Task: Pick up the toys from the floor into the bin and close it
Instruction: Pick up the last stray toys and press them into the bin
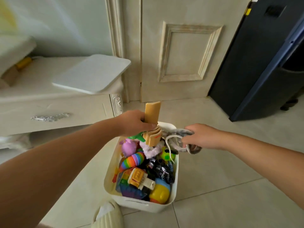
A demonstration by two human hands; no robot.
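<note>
Tiled floor (213, 170) before a cream door (181, 55); a white bin (143, 205) stands at centre, heaped with toys and uncovered. Left grip (134, 123) is clenched round a tan toy (152, 112), held upright over the bin's 12 o'clock end. Right grip (202, 137), at 1 o'clock of the bin, grasps a grey-and-white soft toy (177, 133) over the far rim. Lid (93, 74) lies on the cabinet (49, 104) at 10 o'clock, well apart from the bin. Judged progress: late. No loose toys show on the visible floor; what remains is dropping these two in, then fetching and fitting the lid.
</note>
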